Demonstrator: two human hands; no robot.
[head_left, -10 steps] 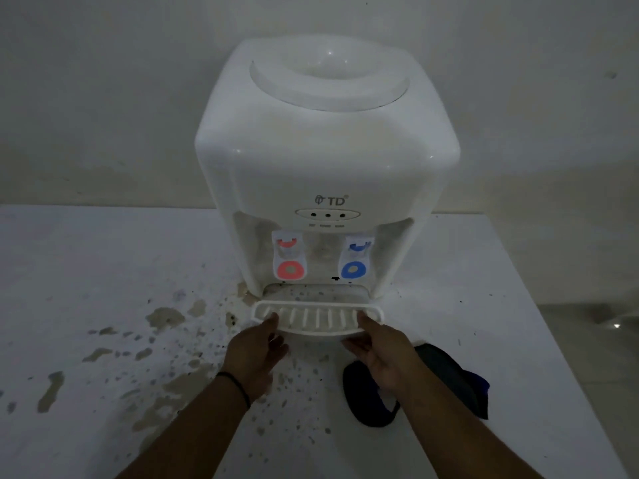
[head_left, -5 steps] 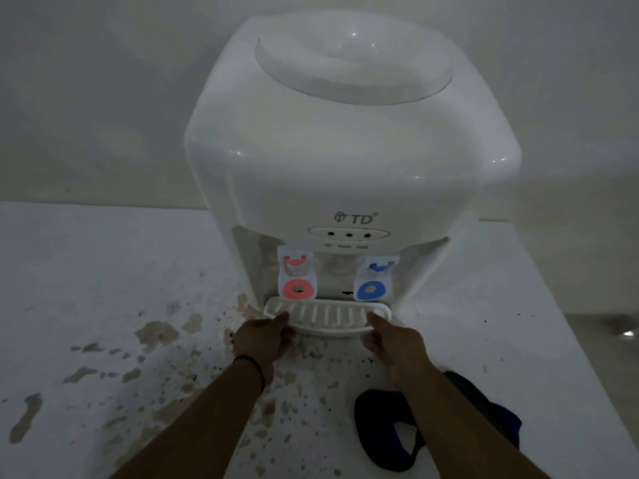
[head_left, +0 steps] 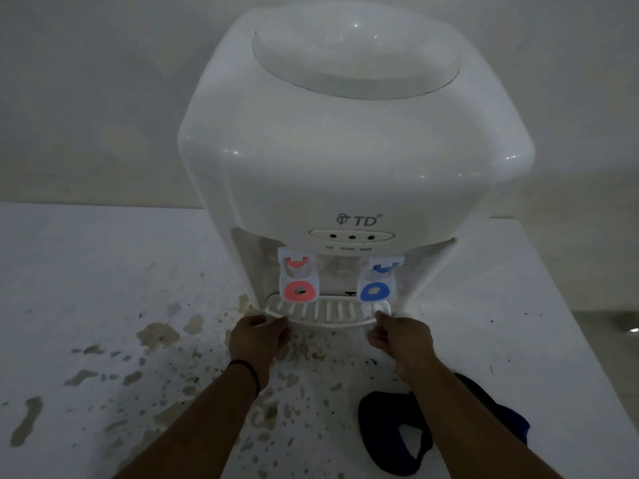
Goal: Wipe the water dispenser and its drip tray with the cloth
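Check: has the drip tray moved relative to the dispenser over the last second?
Yes. The drip tray has slid back toward the dispenser: earlier it stuck out well in front of the taps, now its back edge sits under them, with both hands on its front corners.

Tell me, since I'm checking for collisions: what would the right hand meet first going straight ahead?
Likely the white slotted plastic drip tray, whose right end the right hand already grips; beyond it, the white plastic water dispenser.

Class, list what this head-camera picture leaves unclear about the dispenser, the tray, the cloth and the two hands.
- Water dispenser: back and sides face away from the head view.
- Drip tray: rear edge lies under the red tap and blue tap.
- Dark cloth: partly covered by the right forearm.
- Left hand and right hand: fingertips curl under the tray's rim, so each grip is unclear.
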